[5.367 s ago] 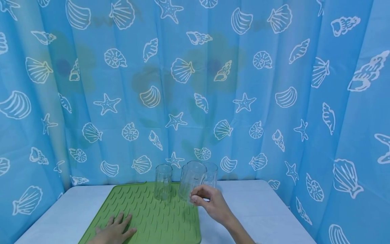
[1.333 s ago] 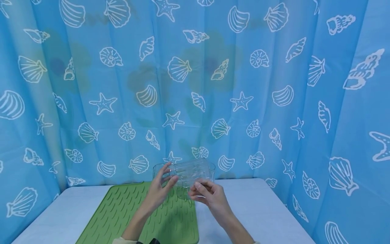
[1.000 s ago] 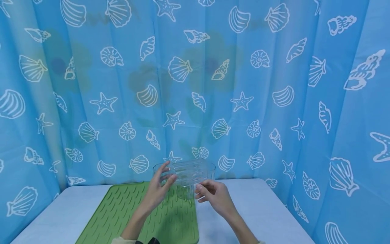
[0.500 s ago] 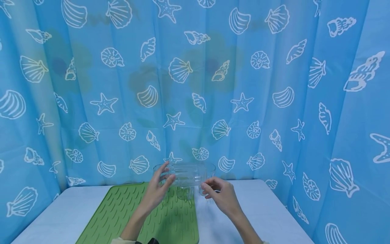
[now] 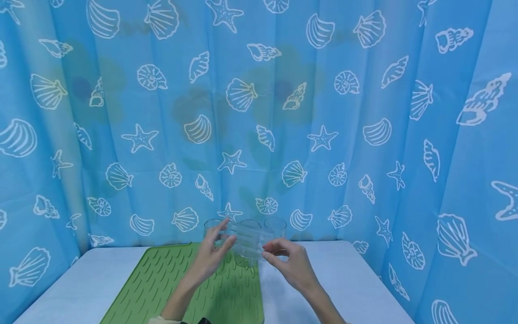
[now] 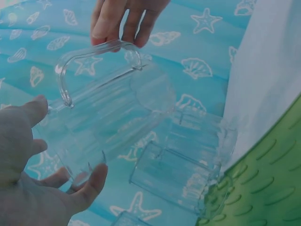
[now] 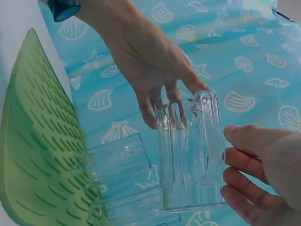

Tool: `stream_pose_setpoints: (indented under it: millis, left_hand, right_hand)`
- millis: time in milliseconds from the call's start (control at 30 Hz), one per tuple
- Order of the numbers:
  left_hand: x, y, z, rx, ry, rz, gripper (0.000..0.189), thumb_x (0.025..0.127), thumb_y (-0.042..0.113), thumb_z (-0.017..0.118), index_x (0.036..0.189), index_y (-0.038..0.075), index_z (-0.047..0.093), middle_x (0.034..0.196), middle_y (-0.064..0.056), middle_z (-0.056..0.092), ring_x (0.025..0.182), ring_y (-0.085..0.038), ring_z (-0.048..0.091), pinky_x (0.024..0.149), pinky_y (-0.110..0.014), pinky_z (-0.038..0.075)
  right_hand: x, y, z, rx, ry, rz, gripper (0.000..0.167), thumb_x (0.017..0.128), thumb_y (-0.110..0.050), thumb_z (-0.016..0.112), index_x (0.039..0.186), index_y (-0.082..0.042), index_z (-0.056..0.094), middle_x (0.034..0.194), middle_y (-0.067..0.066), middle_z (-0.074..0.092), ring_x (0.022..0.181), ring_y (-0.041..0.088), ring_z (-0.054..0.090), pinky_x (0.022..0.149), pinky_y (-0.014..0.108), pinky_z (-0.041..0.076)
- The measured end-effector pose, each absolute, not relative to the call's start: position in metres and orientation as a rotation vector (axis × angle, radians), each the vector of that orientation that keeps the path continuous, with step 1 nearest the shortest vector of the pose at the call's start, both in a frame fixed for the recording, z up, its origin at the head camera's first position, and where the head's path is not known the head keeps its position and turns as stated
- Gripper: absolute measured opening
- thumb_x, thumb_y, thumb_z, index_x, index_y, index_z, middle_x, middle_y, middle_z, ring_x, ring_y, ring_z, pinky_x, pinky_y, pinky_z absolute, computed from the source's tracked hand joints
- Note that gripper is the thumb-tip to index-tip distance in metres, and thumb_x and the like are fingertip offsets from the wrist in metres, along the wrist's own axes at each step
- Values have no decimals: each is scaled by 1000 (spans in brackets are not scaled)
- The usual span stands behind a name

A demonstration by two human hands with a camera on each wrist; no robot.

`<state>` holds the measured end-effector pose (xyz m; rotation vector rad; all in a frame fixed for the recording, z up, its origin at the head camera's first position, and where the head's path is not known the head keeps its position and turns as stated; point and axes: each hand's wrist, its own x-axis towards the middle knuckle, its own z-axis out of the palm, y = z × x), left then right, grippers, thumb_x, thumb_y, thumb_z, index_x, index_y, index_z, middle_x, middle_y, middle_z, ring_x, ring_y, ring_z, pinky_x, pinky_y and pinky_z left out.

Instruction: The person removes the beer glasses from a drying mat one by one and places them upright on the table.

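A clear glass mug (image 5: 245, 240) with a handle lies sideways in the air between my two hands, tilted in the head view. My left hand (image 5: 208, 257) holds one end of it, thumb on one side and fingers curled on the other. At the handle (image 6: 96, 55), the thumb and fingers of my right hand (image 5: 290, 262) pinch it. In the right wrist view the mug (image 7: 188, 165) hangs between both hands. Behind it stand more clear glasses, one glass (image 5: 276, 223) at the right and another (image 5: 211, 223) partly hidden by my left fingers.
A green ridged drying mat (image 5: 162, 288) lies on the white-covered table (image 5: 336, 279), under and left of the hands. A blue curtain (image 5: 259, 135) with white shell prints encloses the back and sides. A dark band (image 7: 63, 8) sits on the left wrist.
My left hand has risen from the mat to the mug, which has turned from upright to sideways. Over the last second its right end has tipped downward, and my right hand has shifted slightly right.
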<state>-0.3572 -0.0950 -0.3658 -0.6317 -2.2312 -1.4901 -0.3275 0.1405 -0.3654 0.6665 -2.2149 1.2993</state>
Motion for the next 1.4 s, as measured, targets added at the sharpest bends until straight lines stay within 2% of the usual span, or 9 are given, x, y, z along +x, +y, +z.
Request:
stream_pose_setpoints:
  millis: [200, 333, 433, 800, 1100, 1400]
  left_hand:
    - [-354, -93, -366, -649, -2260, -1463, 57, 98, 31, 60, 150, 22, 41, 138, -20, 47, 111, -24, 56, 78, -26, 52]
    - [-354, -91, -368, -655, -2281, -1428, 57, 98, 33, 60, 151, 25, 40, 139, -19, 47, 114, -25, 56, 78, -26, 53]
    - [-354, -89, -369, -663, -2293, -1406, 57, 99, 34, 59, 151, 24, 40, 140, -19, 47, 115, -27, 55, 80, -27, 53]
    - [-353, -85, -371, -673, -2321, -1375, 56, 98, 37, 59, 150, 27, 41, 141, -17, 47, 115, -25, 54, 83, -31, 52]
    - [-352, -85, -370, -661, -2352, -1369, 55, 98, 39, 59, 149, 28, 42, 143, -13, 45, 116, -22, 52, 82, -29, 50]
    - [-352, -85, -371, -672, -2377, -1377, 56, 98, 41, 58, 150, 29, 41, 146, -14, 42, 120, -27, 50, 80, -28, 49]
  right_hand:
    - [-325, 135, -368, 789, -2226, 1302, 26, 88, -26, 73, 112, -15, 71, 103, 3, 74, 91, 11, 70, 86, 32, 59]
    - [-323, 132, -368, 871, -2242, 1276, 25, 89, -22, 73, 112, -14, 71, 104, 3, 73, 90, 15, 71, 81, 28, 60]
    - [-322, 131, -368, 932, -2283, 1213, 22, 90, -22, 72, 111, -15, 72, 104, 0, 73, 89, 11, 70, 79, 24, 59]
    - [-324, 130, -371, 1105, -2322, 1166, 19, 92, -7, 67, 109, -12, 72, 99, 4, 74, 86, 7, 69, 74, 23, 59]
    - [-323, 130, -370, 1130, -2346, 1174, 16, 93, -7, 65, 108, -12, 71, 98, 7, 74, 85, 6, 69, 72, 20, 58]
    - [-324, 131, -372, 1125, -2383, 1186, 14, 94, -10, 65, 107, -14, 70, 99, 8, 73, 84, 8, 69, 72, 20, 58]
